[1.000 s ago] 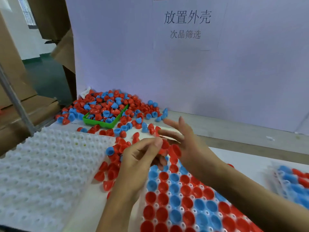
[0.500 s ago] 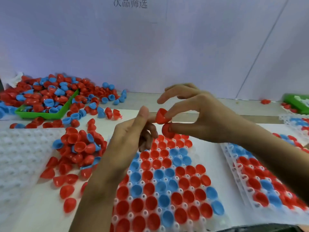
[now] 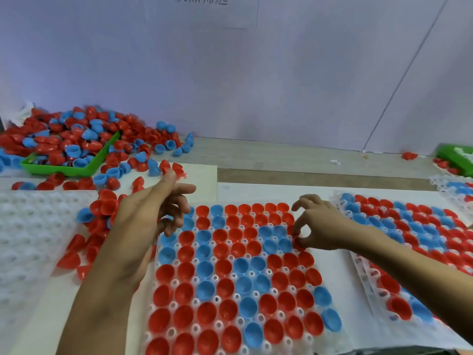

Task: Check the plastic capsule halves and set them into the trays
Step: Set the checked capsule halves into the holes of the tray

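Head view showed the right hand (image 3: 317, 226) low over the right edge of the middle tray (image 3: 320, 275), thumb and forefinger pinching a red half (image 3: 297, 238) and pressing it toward a pocket there; the grip at the rim probably let the cup go in mouth-up like its neighbours. The left hand (image 3: 148, 221) hovered above the tray's left corner with its fingers loosely curled; whether it held anything I could not tell, since the palm faced away. It likely waited near the loose halves (image 3: 102, 208) on the worktop (image 3: 281, 155) so the next piece was close to reach.

That tray was almost full of red and blue cups, all open side up. A second filled tray (image 3: 409, 226) lay just beside it on the right, and an unfilled white tray (image 3: 33, 239) on the left. Farther back a green bin (image 3: 76, 170) sat heaped and ringed with more halves.

Half a second before, both hands were raised together in front of the wall, the right one holding two red halves near the left thumb, seemingly for checking. Since then the hands had parted, the right had dropped to the tray, and the camera had tilted further down.
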